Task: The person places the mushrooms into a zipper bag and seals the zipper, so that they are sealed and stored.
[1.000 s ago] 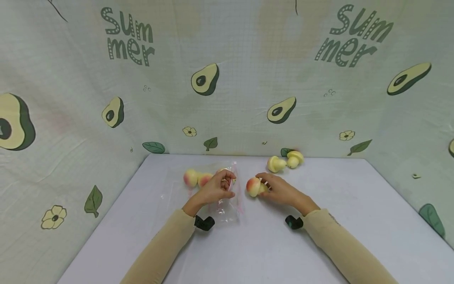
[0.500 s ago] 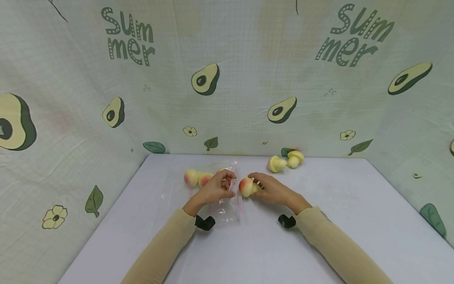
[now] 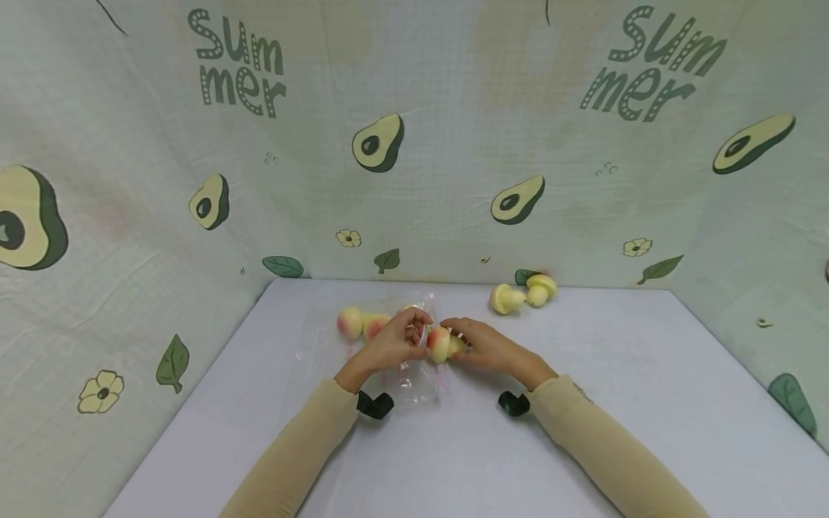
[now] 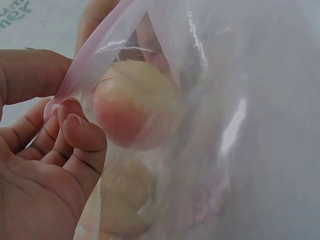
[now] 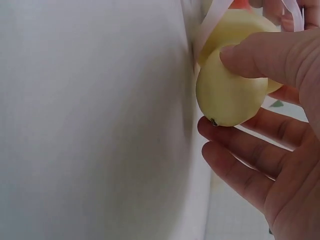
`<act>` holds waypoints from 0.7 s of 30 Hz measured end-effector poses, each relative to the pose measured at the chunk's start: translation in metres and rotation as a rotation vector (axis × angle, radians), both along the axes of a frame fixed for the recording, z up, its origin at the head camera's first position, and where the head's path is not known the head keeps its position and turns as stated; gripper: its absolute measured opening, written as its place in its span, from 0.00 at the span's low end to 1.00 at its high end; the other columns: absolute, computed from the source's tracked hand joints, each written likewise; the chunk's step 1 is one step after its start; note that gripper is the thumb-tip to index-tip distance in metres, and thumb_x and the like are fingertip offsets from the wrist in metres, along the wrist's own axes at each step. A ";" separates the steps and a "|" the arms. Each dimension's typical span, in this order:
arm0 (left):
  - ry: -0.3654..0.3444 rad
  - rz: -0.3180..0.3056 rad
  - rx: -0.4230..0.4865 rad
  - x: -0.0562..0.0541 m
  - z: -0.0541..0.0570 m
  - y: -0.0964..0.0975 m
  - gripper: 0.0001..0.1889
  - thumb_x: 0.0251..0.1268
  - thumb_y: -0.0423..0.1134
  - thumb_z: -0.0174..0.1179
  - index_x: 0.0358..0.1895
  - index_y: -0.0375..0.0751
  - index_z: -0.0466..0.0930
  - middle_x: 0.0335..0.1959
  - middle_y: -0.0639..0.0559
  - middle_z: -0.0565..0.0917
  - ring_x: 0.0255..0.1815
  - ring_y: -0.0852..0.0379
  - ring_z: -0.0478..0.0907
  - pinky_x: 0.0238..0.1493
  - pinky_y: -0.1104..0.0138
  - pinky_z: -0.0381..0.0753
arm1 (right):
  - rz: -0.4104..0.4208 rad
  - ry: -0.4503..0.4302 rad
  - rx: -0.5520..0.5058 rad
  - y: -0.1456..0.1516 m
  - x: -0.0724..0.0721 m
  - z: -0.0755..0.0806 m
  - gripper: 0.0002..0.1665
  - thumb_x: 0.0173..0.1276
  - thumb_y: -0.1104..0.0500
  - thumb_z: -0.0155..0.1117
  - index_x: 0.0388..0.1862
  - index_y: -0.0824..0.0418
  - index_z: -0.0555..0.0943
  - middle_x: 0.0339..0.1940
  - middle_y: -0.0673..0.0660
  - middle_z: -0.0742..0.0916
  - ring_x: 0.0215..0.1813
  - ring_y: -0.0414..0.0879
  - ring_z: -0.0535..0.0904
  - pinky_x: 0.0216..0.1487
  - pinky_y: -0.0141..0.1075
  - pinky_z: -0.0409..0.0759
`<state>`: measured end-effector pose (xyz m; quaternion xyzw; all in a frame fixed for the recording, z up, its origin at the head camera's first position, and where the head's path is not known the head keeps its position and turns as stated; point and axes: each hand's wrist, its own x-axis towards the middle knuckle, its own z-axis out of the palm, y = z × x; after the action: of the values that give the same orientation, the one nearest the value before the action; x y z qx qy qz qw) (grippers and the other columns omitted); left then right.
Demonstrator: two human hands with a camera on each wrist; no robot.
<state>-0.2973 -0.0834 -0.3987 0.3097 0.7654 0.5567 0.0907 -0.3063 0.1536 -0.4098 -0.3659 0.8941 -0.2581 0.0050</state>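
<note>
Right hand (image 3: 495, 350) pinches a peach-tinted piece (image 3: 438, 344), just moved to the mouth of the clear bag (image 3: 417, 388), whose edge the left hand (image 3: 392, 341) pinches; insertion seems under way.

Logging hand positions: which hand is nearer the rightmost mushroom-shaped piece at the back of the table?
Right. The right hand is in front and to the left of the rightmost piece, holding another piece. The left hand is farther left, holding the bag.

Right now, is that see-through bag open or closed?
Open: the left hand holds the bag by its pink edge, whose two sides stand apart.
</note>
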 end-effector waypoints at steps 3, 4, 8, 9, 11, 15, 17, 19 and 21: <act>0.011 0.006 0.005 -0.004 -0.005 0.001 0.26 0.49 0.19 0.64 0.53 0.25 0.65 0.34 0.43 0.67 0.28 0.59 0.66 0.30 0.73 0.67 | -0.005 -0.010 -0.011 -0.003 0.001 0.000 0.32 0.61 0.62 0.68 0.64 0.61 0.68 0.49 0.55 0.80 0.50 0.46 0.76 0.52 0.43 0.75; 0.011 0.008 0.007 -0.004 -0.006 0.001 0.26 0.49 0.19 0.64 0.53 0.25 0.66 0.34 0.44 0.67 0.27 0.59 0.66 0.30 0.73 0.67 | -0.010 -0.018 -0.018 -0.004 0.001 0.000 0.30 0.61 0.62 0.67 0.62 0.61 0.69 0.49 0.55 0.80 0.50 0.47 0.77 0.51 0.43 0.75; 0.011 0.008 0.013 -0.005 -0.006 0.001 0.26 0.49 0.20 0.65 0.53 0.26 0.66 0.33 0.43 0.67 0.27 0.59 0.66 0.29 0.73 0.67 | -0.017 -0.034 -0.038 -0.007 0.000 -0.001 0.22 0.60 0.64 0.67 0.53 0.59 0.72 0.49 0.53 0.81 0.50 0.47 0.77 0.51 0.41 0.76; 0.009 0.010 0.012 -0.005 -0.006 0.001 0.26 0.49 0.20 0.65 0.53 0.26 0.66 0.33 0.43 0.67 0.28 0.59 0.66 0.29 0.73 0.67 | -0.015 -0.036 -0.039 -0.007 0.000 -0.001 0.21 0.60 0.64 0.66 0.52 0.59 0.73 0.49 0.53 0.81 0.50 0.47 0.77 0.51 0.41 0.76; 0.008 0.008 0.011 -0.004 -0.004 0.001 0.26 0.50 0.21 0.65 0.53 0.25 0.65 0.33 0.42 0.68 0.28 0.58 0.66 0.29 0.73 0.67 | -0.003 -0.033 -0.038 -0.008 -0.001 -0.002 0.20 0.60 0.65 0.66 0.51 0.58 0.74 0.49 0.52 0.80 0.51 0.47 0.77 0.52 0.42 0.75; 0.014 0.003 0.016 -0.004 -0.004 0.000 0.26 0.51 0.21 0.64 0.53 0.25 0.65 0.33 0.44 0.68 0.27 0.60 0.67 0.29 0.73 0.68 | 0.027 -0.034 -0.046 -0.011 -0.001 -0.002 0.21 0.60 0.65 0.65 0.53 0.59 0.75 0.51 0.52 0.80 0.51 0.47 0.76 0.53 0.43 0.75; 0.023 -0.005 0.026 -0.004 -0.004 0.000 0.25 0.50 0.22 0.64 0.53 0.26 0.65 0.33 0.46 0.68 0.27 0.61 0.67 0.29 0.73 0.68 | 0.043 -0.034 -0.054 -0.011 -0.001 -0.003 0.22 0.60 0.66 0.65 0.54 0.59 0.74 0.51 0.53 0.80 0.51 0.47 0.76 0.53 0.43 0.76; 0.042 -0.016 0.033 -0.004 -0.005 -0.001 0.25 0.50 0.22 0.64 0.52 0.26 0.65 0.33 0.47 0.67 0.27 0.62 0.67 0.29 0.73 0.68 | 0.057 -0.032 -0.057 -0.011 -0.001 -0.003 0.22 0.60 0.67 0.64 0.55 0.60 0.74 0.51 0.53 0.80 0.51 0.47 0.76 0.52 0.43 0.76; 0.043 -0.018 0.039 -0.004 -0.005 -0.001 0.24 0.50 0.22 0.64 0.51 0.27 0.65 0.32 0.48 0.68 0.27 0.63 0.67 0.29 0.73 0.69 | 0.067 -0.028 -0.058 -0.011 -0.001 -0.004 0.23 0.61 0.67 0.63 0.56 0.61 0.74 0.51 0.54 0.80 0.51 0.46 0.76 0.52 0.43 0.76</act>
<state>-0.3013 -0.0843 -0.4033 0.3301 0.7534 0.5640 0.0732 -0.3077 0.1424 -0.4135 -0.3920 0.8734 -0.2887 0.0154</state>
